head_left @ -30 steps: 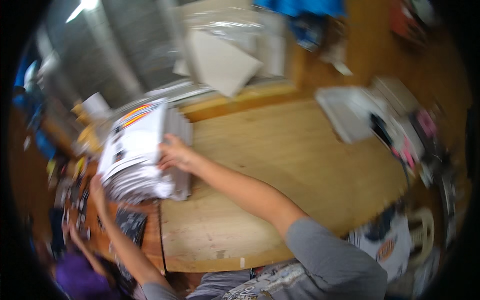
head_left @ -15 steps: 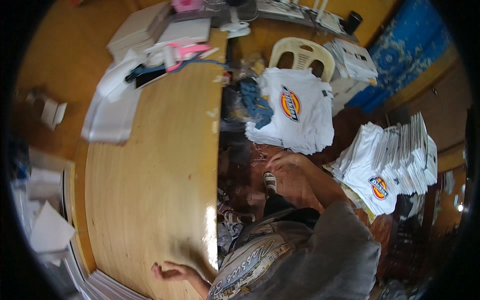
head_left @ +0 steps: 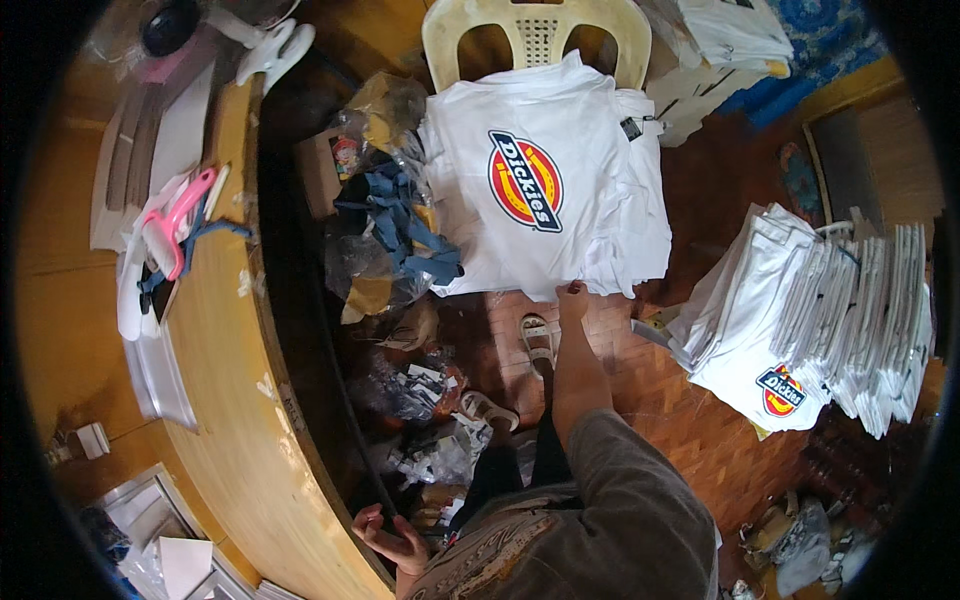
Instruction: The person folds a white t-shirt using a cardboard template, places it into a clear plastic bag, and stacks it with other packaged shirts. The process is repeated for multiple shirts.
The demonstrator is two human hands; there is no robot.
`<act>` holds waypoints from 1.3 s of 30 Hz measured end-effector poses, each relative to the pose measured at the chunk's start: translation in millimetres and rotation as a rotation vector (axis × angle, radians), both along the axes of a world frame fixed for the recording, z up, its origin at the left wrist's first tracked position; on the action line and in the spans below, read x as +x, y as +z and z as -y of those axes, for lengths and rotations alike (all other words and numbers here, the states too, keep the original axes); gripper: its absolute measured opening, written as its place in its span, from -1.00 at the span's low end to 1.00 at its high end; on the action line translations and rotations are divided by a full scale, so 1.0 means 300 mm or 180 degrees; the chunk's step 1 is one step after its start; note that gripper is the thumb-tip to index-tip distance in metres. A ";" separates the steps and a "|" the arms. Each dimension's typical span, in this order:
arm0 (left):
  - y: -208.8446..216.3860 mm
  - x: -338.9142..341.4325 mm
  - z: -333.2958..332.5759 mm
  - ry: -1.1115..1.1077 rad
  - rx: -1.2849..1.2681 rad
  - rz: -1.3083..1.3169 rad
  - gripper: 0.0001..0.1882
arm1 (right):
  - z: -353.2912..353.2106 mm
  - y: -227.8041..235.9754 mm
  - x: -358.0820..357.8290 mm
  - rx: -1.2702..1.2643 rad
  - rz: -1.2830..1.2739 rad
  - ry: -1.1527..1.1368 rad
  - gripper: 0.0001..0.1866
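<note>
Chairback (head_left: 535, 40) beyond shirt (head_left: 588, 180), lettering (head_left: 526, 180) diagonally downward

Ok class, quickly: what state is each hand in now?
Left hand: loosely open, nothing visible in it.
Right hand: closed on the near edge of the white shirt.

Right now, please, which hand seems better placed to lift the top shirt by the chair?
Probably the right hand, at the near edge of the white shirt; the left hand is by the table.
</note>
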State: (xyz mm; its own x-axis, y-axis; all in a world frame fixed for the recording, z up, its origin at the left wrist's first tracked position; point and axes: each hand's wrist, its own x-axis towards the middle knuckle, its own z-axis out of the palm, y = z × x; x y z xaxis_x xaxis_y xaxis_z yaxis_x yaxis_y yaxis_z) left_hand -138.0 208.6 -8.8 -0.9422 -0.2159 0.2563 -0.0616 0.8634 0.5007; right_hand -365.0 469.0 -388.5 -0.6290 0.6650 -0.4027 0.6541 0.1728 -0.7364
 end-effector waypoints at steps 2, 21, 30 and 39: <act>-0.008 -0.049 -0.034 -0.0056 0.0065 0.0132 -0.63 | -0.008 -0.040 0.000 -0.0098 0.0275 -0.0020 -0.56; 0.367 -0.606 -0.189 -0.1638 0.1015 -0.1110 -0.62 | -0.051 1.727 -0.127 0.1369 -0.3146 0.3933 -0.83; 0.281 -0.342 -0.266 -0.2924 0.2618 -0.1916 -0.73 | 0.037 1.756 0.471 0.1807 -0.3069 0.4045 -0.73; 0.113 -0.175 -0.248 -0.2985 0.2667 -0.0468 -0.78 | 0.029 1.646 0.646 0.1365 -0.2139 0.3710 -0.76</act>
